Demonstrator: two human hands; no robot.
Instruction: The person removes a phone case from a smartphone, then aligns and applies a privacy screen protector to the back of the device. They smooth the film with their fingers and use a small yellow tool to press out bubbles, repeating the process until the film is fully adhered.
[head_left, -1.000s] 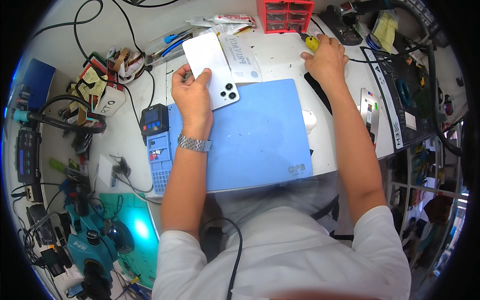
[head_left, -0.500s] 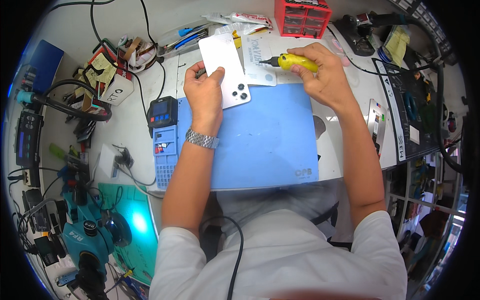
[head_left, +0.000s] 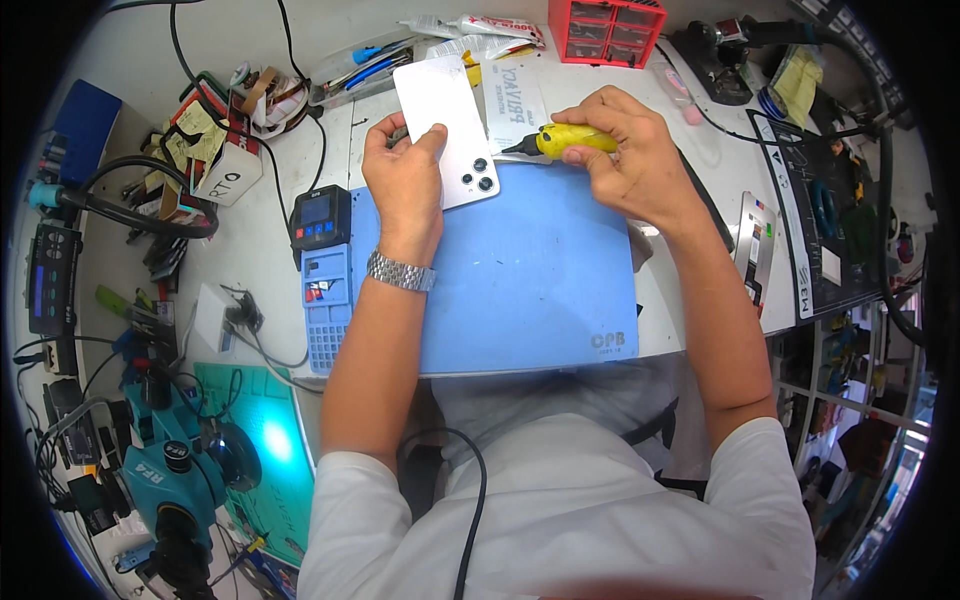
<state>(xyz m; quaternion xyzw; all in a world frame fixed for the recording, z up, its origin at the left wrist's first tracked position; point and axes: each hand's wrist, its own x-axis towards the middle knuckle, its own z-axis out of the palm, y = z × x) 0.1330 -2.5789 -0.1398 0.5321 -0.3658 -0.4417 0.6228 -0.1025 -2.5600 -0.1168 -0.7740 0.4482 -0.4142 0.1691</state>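
My left hand [head_left: 405,180] grips a white smartphone [head_left: 446,130], back side up with its camera lenses toward me, at the far edge of a blue work mat [head_left: 520,270]. My right hand [head_left: 630,160] is closed around a yellow electric screwdriver [head_left: 565,140]. Its dark tip points left and stops just short of the phone's right edge. A metal watch sits on my left wrist.
A red drawer organiser [head_left: 605,30] stands at the back. A small black meter [head_left: 320,215] and a blue parts tray [head_left: 325,315] lie left of the mat. A microscope [head_left: 190,470] and glowing green mat sit lower left. Cables and tools crowd the left side.
My right hand picked up the yellow screwdriver from the back right and brought it left to the phone. My left hand kept hold of the phone.
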